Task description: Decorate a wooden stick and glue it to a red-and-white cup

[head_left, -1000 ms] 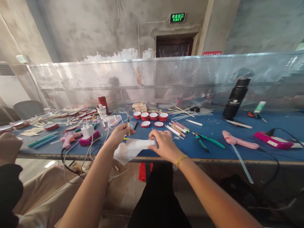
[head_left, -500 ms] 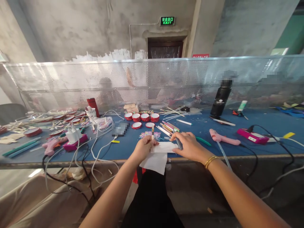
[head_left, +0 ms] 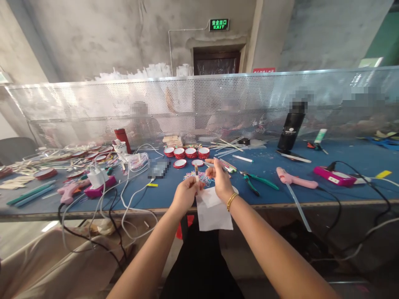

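Observation:
My left hand (head_left: 184, 194) is closed in a pinch on a short, slim stick (head_left: 196, 172), brown at the top and white below. A white sheet of thin paper (head_left: 215, 216) hangs over the table edge, below and between my hands. My right hand (head_left: 220, 180) is raised just right of the stick, fingers closed around a slim grey pen-like tool (head_left: 211, 165). Behind my hands lies a pile of small coloured loops (head_left: 188, 177). Green-handled pliers (head_left: 260, 179) lie to the right of my right hand.
Red-rimmed white discs (head_left: 180, 164) are stacked and laid out behind my hands. A pink glue gun (head_left: 294, 180) and a magenta power strip (head_left: 333, 176) lie at right. Cables (head_left: 126, 195) tangle over the left front edge. A black bottle (head_left: 291, 131) stands before the perforated metal screen (head_left: 124, 95).
My right hand has let go of the paper, moved left and risen near the stick with the grey tool. The paper now hangs lower. The pliers are uncovered.

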The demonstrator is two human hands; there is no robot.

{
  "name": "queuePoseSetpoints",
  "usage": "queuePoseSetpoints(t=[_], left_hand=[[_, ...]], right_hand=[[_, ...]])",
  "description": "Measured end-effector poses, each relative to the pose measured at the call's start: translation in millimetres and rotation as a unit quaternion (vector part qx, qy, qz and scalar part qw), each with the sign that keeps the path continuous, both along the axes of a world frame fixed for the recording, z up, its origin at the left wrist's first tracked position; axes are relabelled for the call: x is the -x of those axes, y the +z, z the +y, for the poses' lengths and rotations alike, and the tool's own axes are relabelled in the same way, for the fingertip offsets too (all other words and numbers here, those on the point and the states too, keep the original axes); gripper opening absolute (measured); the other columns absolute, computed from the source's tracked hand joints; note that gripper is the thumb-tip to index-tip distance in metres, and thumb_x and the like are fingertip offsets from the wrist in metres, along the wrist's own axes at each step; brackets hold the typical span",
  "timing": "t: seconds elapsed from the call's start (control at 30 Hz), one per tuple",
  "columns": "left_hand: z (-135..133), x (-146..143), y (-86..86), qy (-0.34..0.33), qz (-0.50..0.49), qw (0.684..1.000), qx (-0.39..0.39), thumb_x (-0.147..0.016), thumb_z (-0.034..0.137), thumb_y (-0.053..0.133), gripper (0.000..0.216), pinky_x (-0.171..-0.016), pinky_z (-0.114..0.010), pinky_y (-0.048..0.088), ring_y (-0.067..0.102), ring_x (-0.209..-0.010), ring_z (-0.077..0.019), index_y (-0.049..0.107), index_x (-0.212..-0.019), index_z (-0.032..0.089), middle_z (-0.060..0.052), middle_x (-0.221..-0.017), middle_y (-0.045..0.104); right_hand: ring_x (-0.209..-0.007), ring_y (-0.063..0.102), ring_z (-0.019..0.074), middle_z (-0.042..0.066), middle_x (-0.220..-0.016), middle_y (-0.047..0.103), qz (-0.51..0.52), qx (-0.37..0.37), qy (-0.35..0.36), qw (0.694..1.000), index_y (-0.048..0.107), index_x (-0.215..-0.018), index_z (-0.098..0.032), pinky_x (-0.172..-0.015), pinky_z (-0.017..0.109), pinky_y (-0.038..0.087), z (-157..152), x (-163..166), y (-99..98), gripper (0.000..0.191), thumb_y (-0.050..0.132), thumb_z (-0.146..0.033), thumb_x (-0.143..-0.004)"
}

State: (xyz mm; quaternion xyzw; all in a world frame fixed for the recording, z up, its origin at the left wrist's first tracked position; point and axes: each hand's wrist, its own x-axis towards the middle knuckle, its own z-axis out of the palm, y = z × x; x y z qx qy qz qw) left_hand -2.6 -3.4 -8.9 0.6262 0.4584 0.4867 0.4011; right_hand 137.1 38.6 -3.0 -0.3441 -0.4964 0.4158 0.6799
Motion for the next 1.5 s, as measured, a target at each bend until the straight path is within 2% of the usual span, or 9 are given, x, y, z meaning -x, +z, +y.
queuePoseSetpoints(t=[0.1, 0.2, 0.3, 0.4, 0.57, 0.83, 1.0, 1.2, 1.5], left_hand=[[12.7, 2.6, 2.4, 0.047, 0.008, 0.997, -0.058, -0.081, 0.043, 0.061, 0.026, -0.066, -0.025, 0.043, 0.057, -0.069, -0.0144, 0.064, -0.072, 0.018, -0.002, -0.075, 0.067], [19.6, -1.3, 5.8, 0.045, -0.003, 0.998, -0.047, -0.081, 0.041, 0.06, 0.027, -0.061, -0.024, 0.04, 0.054, -0.063, -0.0132, 0.061, -0.067, 0.018, 0.0, -0.066, 0.064], [20.2, -9.2, 4.1, 0.039, -0.011, 0.999, -0.032, -0.084, 0.038, 0.057, 0.022, -0.057, -0.024, 0.038, 0.053, -0.06, -0.0128, 0.057, -0.071, 0.02, 0.0, -0.067, 0.066], [17.1, -17.7, -3.2, 0.027, -0.005, 0.999, -0.045, -0.088, 0.037, 0.053, 0.021, -0.063, -0.025, 0.044, 0.06, -0.067, -0.0144, 0.053, -0.074, 0.022, -0.001, -0.074, 0.07], [14.9, -24.5, -10.5, 0.05, 0.015, 0.997, -0.056, -0.088, 0.034, 0.052, 0.02, -0.063, -0.024, 0.044, 0.062, -0.07, -0.0147, 0.055, -0.074, 0.021, -0.002, -0.076, 0.07], [32.9, -11.5, -4.2, 0.073, 0.069, 0.992, -0.073, -0.084, 0.042, 0.058, 0.028, -0.055, -0.025, 0.034, 0.049, -0.056, -0.0124, 0.059, -0.067, 0.021, 0.002, -0.062, 0.061], [34.2, -8.7, -7.3, 0.026, 0.027, 0.999, -0.038, -0.082, 0.044, 0.06, 0.03, -0.055, -0.025, 0.036, 0.051, -0.054, -0.0126, 0.057, -0.063, 0.02, 0.001, -0.057, 0.06], [33.4, -7.4, -12.2, 0.051, 0.029, 0.996, -0.064, -0.083, 0.042, 0.06, 0.032, -0.055, -0.025, 0.038, 0.053, -0.053, -0.0127, 0.057, -0.06, 0.02, 0.001, -0.054, 0.061], [34.6, -8.4, -14.3, 0.047, 0.035, 0.996, -0.072, -0.083, 0.041, 0.059, 0.033, -0.056, -0.025, 0.039, 0.052, -0.052, -0.0124, 0.055, -0.058, 0.02, 0.002, -0.053, 0.06]], right_hand=[[-0.061, 0.055, 0.0154, -0.001, -0.062, 0.059, -0.046, -0.048, -0.047, 0.997, 0.07, -0.085, -0.021, -0.06, 0.029, 0.046, -10.9, -3.2, -4.5, 0.047, 0.049, -0.062, -0.089], [-0.065, 0.056, 0.0156, -0.001, -0.065, 0.06, -0.027, -0.052, -0.065, 0.996, 0.071, -0.081, -0.021, -0.062, 0.029, 0.045, -10.6, -4.6, -1.5, 0.037, 0.053, -0.053, -0.087], [-0.063, 0.056, 0.0149, -0.001, -0.066, 0.061, 0.016, -0.03, -0.068, 0.997, 0.071, -0.084, -0.02, -0.061, 0.028, 0.044, 3.7, -3.7, 8.9, 0.029, 0.056, -0.045, -0.084], [-0.062, 0.054, 0.0138, -0.001, -0.066, 0.061, 0.004, -0.068, -0.074, 0.995, 0.07, -0.088, -0.02, -0.061, 0.027, 0.044, 21.6, -2.7, 17.6, 0.029, 0.055, -0.045, -0.085], [-0.057, 0.052, 0.0133, -0.003, -0.062, 0.059, -0.023, -0.045, -0.104, 0.993, 0.068, -0.086, -0.02, -0.056, 0.025, 0.041, 35.8, -2.6, 9.3, 0.03, 0.053, -0.045, -0.085], [-0.06, 0.055, 0.0137, -0.002, -0.065, 0.062, -0.02, -0.084, -0.113, 0.99, 0.066, -0.088, -0.02, -0.06, 0.026, 0.045, 10.6, -8.1, 10.4, 0.02, 0.053, -0.034, -0.083], [-0.055, 0.05, 0.0126, -0.004, -0.057, 0.055, -0.059, -0.091, -0.099, 0.989, 0.062, -0.071, -0.021, -0.055, 0.025, 0.04, -0.1, -11.0, 3.5, 0.02, 0.058, -0.035, -0.084], [-0.055, 0.052, 0.0131, -0.005, -0.06, 0.057, -0.07, -0.133, -0.063, 0.987, 0.057, -0.078, -0.022, -0.055, 0.026, 0.04, -10.1, -11.2, -0.5, 0.003, 0.057, -0.025, -0.08], [-0.054, 0.047, 0.0145, -0.004, -0.056, 0.051, -0.204, -0.177, -0.134, 0.954, 0.047, -0.063, -0.024, -0.055, 0.028, 0.038, -19.3, -8.1, 1.8, 0.017, 0.055, -0.024, -0.079]])
